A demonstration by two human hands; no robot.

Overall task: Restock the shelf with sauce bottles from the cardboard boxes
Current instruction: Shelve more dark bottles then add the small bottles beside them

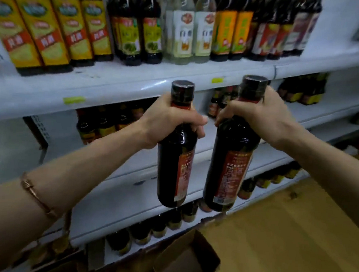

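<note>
Nearest: bracelet (35, 191) on my left forearm, no bearing on the job. Below, open cardboard box (186, 261) on the floor at the shelf foot, close by so reach is short; contents not visible from here.

Hands: my left hand (171, 119) is wrapped round the neck of the left sauce bottle (175, 163); my right hand (258, 118) grips the neck of the right sauce bottle (228, 167). Both bottles hang upright, caps up, side by side but not touching, in the air in front of the shelving. Neck grip prob. chosen to carry two at once and leave bases free to set down.

Beyond: middle shelf (258, 156) behind the bottles has bare space, likely the target. Top shelf (114, 84) carries a full row of stocked bottles (54, 27), labels outward. Placement not yet done; approx. mid-task.
</note>
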